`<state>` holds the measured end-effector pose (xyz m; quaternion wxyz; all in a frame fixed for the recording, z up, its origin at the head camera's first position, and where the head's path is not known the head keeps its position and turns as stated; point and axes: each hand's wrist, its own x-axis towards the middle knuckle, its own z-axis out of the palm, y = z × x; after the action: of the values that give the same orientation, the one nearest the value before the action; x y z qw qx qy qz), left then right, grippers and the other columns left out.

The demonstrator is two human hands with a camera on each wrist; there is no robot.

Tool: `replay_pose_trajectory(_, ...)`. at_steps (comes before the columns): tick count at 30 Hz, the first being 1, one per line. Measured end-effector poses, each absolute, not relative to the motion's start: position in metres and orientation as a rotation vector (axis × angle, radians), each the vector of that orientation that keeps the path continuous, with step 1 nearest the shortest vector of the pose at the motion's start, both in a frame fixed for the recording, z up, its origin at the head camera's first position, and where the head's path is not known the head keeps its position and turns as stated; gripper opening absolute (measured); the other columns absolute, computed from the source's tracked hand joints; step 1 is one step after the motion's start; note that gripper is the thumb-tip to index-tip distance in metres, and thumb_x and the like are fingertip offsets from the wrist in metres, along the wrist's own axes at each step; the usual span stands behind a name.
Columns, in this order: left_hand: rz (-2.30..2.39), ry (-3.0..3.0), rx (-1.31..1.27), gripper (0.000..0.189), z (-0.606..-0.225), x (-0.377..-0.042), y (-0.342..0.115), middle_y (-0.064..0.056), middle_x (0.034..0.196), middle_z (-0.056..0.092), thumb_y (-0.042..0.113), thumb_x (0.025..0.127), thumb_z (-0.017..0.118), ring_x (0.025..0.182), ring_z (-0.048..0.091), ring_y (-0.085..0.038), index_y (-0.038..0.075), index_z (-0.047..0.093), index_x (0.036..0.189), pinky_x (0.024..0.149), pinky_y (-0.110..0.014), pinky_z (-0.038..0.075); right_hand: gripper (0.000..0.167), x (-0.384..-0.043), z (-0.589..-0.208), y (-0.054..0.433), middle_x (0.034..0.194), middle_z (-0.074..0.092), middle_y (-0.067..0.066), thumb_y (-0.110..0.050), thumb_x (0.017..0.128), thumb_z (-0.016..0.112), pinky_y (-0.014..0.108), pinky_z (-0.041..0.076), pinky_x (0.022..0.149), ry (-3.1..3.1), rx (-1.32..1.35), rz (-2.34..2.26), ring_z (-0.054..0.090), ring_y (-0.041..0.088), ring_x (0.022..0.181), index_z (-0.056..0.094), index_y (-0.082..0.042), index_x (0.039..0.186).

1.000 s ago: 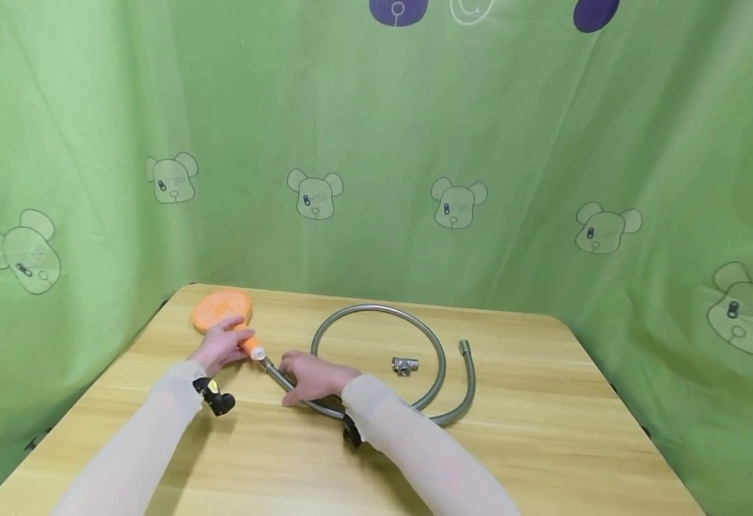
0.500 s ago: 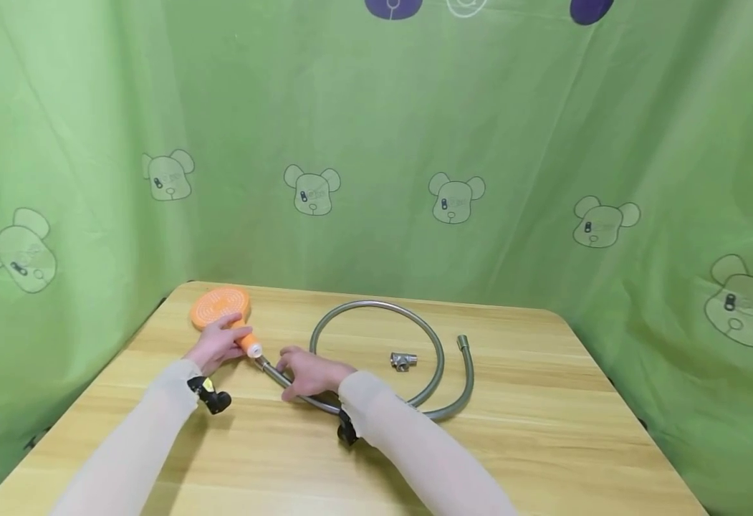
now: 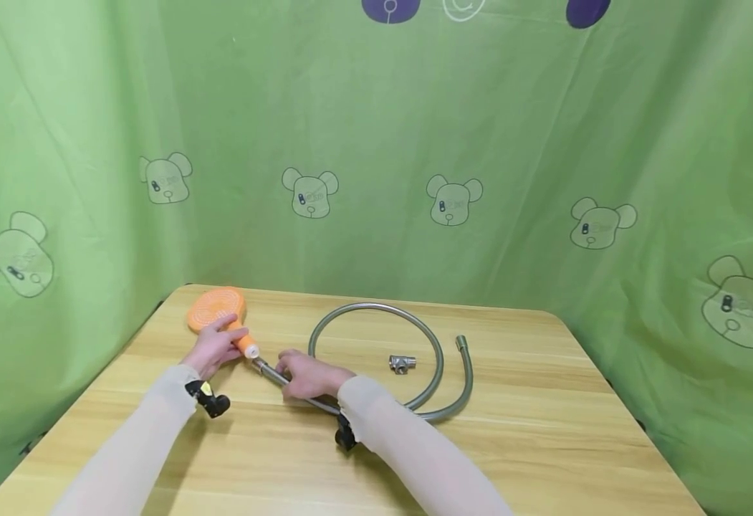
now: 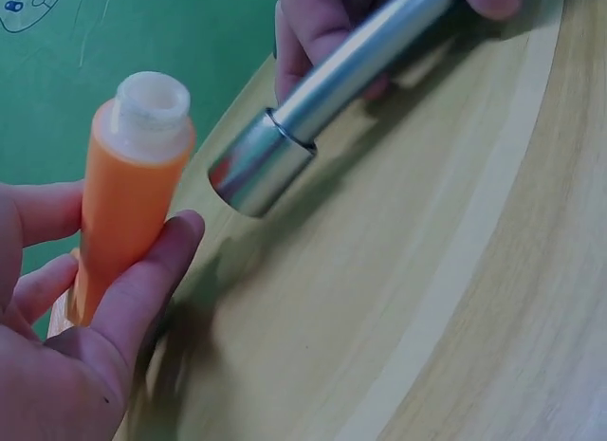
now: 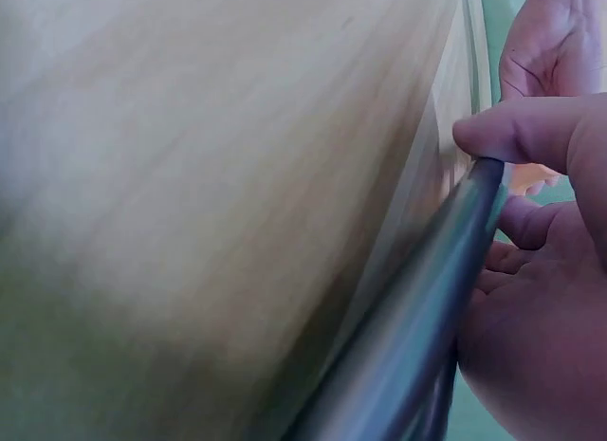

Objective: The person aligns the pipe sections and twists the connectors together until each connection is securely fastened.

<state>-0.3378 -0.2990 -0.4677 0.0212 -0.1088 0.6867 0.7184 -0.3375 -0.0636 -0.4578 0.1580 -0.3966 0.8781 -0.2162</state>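
My left hand (image 3: 213, 350) holds an orange handheld shower head (image 3: 216, 305) by its handle, thumb and fingers around it. The handle's white neck (image 4: 150, 114) faces up in the left wrist view, its opening bare. With my right hand (image 3: 316, 377) I pinch a grey metal shower hose (image 3: 439, 358) a short way behind its end. That end carries a shiny metal connector (image 4: 261, 164), which points toward the white neck with a small gap between them. In the right wrist view the thumb (image 5: 512, 128) lies over the hose.
The hose loops across the wooden table (image 3: 531, 430), its other end (image 3: 461, 342) lying to the right. Inside the loop is a small metal tee fitting (image 3: 402, 364). A green curtain (image 3: 376, 244) with bear faces stands behind and along both sides.
My right thumb has drawn in against the hose. The head view has shifted slightly; the left hand keeps its hold on the shower head.
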Motion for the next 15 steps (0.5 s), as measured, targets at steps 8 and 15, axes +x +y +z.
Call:
replay_pose_trajectory(8, 2.292, 2.115, -0.375, 0.073, -0.460, -0.336, -0.304, -0.034, 0.155, 0.026, 0.011, 0.103, 0.054, 0.083, 0.062, -0.006, 0.008, 0.010, 0.162, 0.080, -0.020, 0.058, 0.024, -0.338, -0.457, -0.063, 0.109, 0.057, 0.001, -0.007, 0.084, 0.072, 0.019, 0.046, 0.074, 2.482, -1.134, -0.740, 0.052, 0.009, 0.087, 0.064, -0.008, 0.106)
replay_pose_trajectory(15, 2.325, 2.159, -0.377, 0.074, -0.456, -0.333, -0.306, -0.033, 0.161, 0.015, 0.007, 0.102, 0.054, 0.090, 0.062, -0.009, 0.009, 0.010, 0.162, 0.084, -0.022, 0.058, 0.011, -0.338, -0.458, -0.063, 0.094, 0.055, -0.001, -0.008, 0.085, 0.070, 0.019, 0.044, 0.063, 2.493, -1.150, -0.784, 0.051, 0.009, 0.076, 0.063, -0.011, 0.093)
